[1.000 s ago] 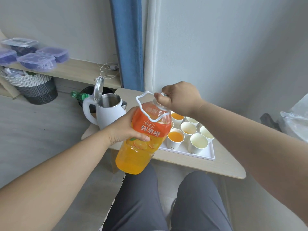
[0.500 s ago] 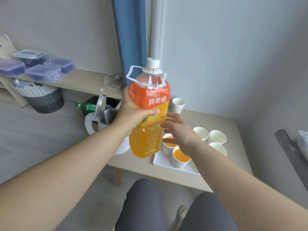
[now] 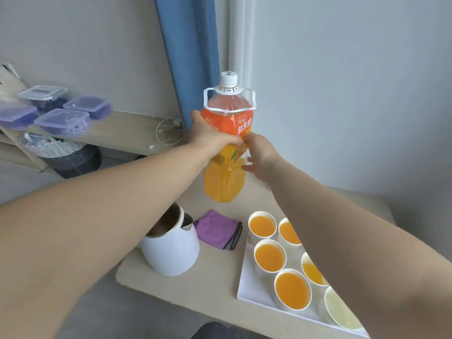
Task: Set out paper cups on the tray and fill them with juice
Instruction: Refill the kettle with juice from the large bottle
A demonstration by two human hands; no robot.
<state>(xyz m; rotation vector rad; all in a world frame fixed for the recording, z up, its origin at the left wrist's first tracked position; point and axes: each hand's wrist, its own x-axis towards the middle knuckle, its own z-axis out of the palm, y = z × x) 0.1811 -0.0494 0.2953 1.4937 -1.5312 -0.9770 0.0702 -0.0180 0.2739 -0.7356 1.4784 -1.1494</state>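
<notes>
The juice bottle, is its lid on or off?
On. The white cap sits on top of the upright juice bottle.

Kettle (image 3: 171, 250), cloth (image 3: 219, 232) crowd tabletop (image 3: 195, 285) left of tray (image 3: 252, 289).

A tall blue fabric curtain (image 3: 188, 57) hangs down the pale grey painted wall (image 3: 342, 81), with a white vertical strip just beside it to the right. Left of the curtain, a long light wooden shelf (image 3: 115, 135) runs along the wall; clear plastic lidded boxes (image 3: 62, 118) sit on it, and a white cable (image 3: 166, 133) lies close to the curtain. Beneath the shelf stands a woven basket (image 3: 63, 152), white above, dark below. Soft, even daylight fills the room.
</notes>
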